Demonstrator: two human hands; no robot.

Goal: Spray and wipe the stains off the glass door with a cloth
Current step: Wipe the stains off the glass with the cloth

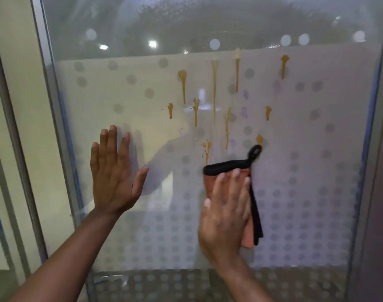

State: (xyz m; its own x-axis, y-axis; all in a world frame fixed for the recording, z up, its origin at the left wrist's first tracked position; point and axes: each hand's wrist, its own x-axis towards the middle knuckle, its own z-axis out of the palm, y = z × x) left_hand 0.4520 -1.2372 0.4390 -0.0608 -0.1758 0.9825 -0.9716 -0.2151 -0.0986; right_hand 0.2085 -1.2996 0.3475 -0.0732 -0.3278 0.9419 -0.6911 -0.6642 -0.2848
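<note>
Head view. Glass door [306, 160], frosted panel with a dot pattern, clear band across the top, metal frame [53, 127] down its left edge.

Left hand [112, 177] flat on the glass, palm against the pane, fingers [111, 140] spread wide and pointing up, thumb splayed out to the right. It holds nothing.

Right hand [224, 214] presses an orange cloth [247, 234] with black trim against the glass, fingers laid flat over the fabric, slightly apart, tips pointing up. The cloth's black edge runs just above the fingertips; a black hanging loop [254, 151] sticks up beyond them, to the upper right. More cloth hangs below and to the right of the palm. Hand blurred; exact grip hard to read beyond the flat press.

Stains [214, 88]: mustard-brown drips, each a blob with a thin run below it, scattered over the frosted panel above both hands. One blob [259, 139] sits just above the loop, touching or nearly so; I cannot tell which. Another drip [207, 149] ends just above the cloth's top edge, up and left of the right fingertips. The rest are well above them and to the upper right of the left fingertips.
</note>
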